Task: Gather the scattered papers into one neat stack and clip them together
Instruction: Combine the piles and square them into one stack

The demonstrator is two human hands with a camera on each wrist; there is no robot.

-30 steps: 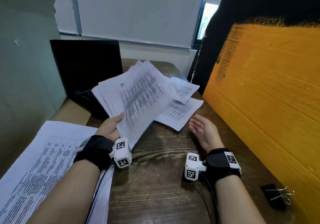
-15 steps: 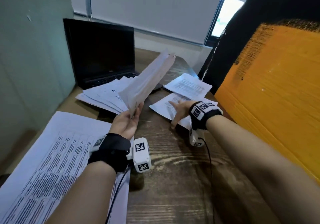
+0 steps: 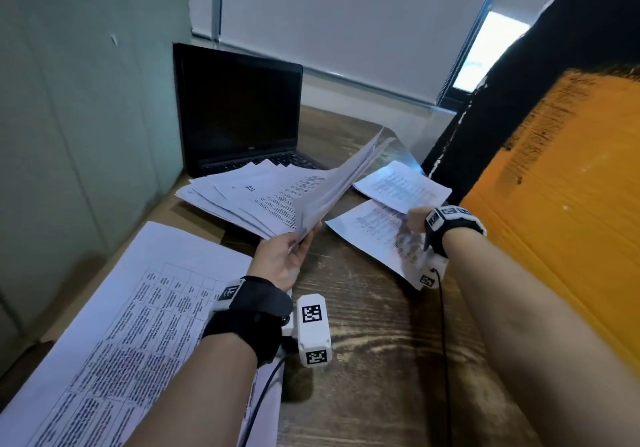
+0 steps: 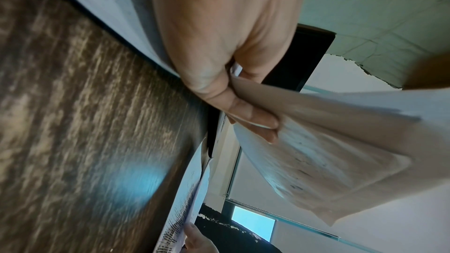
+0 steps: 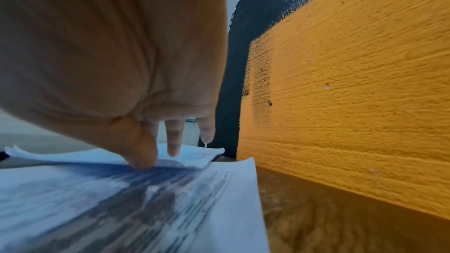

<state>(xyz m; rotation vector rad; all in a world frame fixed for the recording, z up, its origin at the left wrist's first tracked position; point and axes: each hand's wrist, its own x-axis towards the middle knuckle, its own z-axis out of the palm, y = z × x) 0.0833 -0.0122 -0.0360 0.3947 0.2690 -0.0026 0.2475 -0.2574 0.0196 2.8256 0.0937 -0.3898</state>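
My left hand (image 3: 304, 239) pinches the near end of a bundle of printed papers (image 3: 336, 194), tilted up on edge above the wooden table (image 3: 363, 360). In the left wrist view the thumb and fingers (image 4: 255, 120) clamp that bundle (image 4: 328, 151). Under it a loose fan of papers (image 3: 249, 194) lies against the laptop. My right hand (image 3: 414, 221) rests on a single printed sheet (image 3: 367, 235); its thumb (image 5: 143, 161) presses the sheet (image 5: 121, 209) and the other fingers point straight down. A second sheet (image 3: 401, 187) lies just beyond. No clip is in view.
An open black laptop (image 3: 239, 117) stands at the back left. A large sheet with a printed table (image 3: 121, 342) covers the near left, under my left forearm. An orange and black wall (image 3: 554, 204) runs close along the right of the table.
My right hand reached forward from the bare table onto the near sheet, which now looks blurred under it. My left hand turned its bundle up on edge and keeps holding it.
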